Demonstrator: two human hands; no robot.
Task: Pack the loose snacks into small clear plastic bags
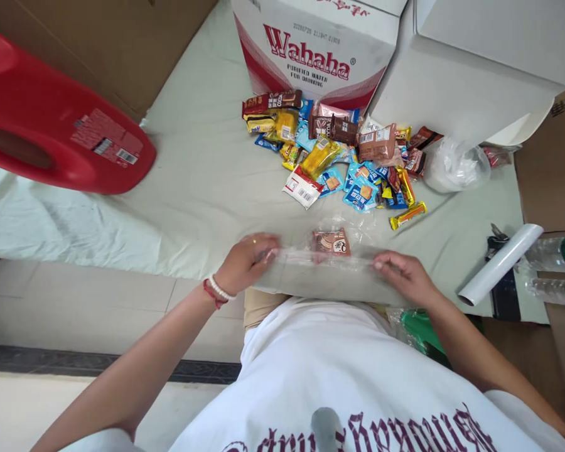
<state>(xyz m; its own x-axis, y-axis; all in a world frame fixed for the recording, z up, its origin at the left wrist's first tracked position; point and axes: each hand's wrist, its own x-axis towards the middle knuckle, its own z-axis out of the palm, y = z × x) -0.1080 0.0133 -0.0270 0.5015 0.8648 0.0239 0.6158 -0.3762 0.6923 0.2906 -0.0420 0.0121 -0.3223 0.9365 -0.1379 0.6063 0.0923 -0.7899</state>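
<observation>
A clear plastic bag (294,256) stretches in a narrow band between my two hands near the table's front edge. My left hand (252,258), wearing a ring and bracelets, pinches its left end. At the right end, the fingers of my right hand (402,273) are closed on the plastic. A small brown snack packet (332,243) lies flat behind the band, its lower edge seen through the plastic; whether it is inside the bag I cannot tell. Beyond it spreads a pile of wrapped snacks (320,157) in yellow, blue, brown and red.
A red jug (70,125) lies at the left. At the back stand a Wahaha water carton (311,50) and a white box (461,81). Crumpled clear plastic (456,166) sits right of the snacks. Farther right are a white roll (501,263) and plastic bottles (553,254).
</observation>
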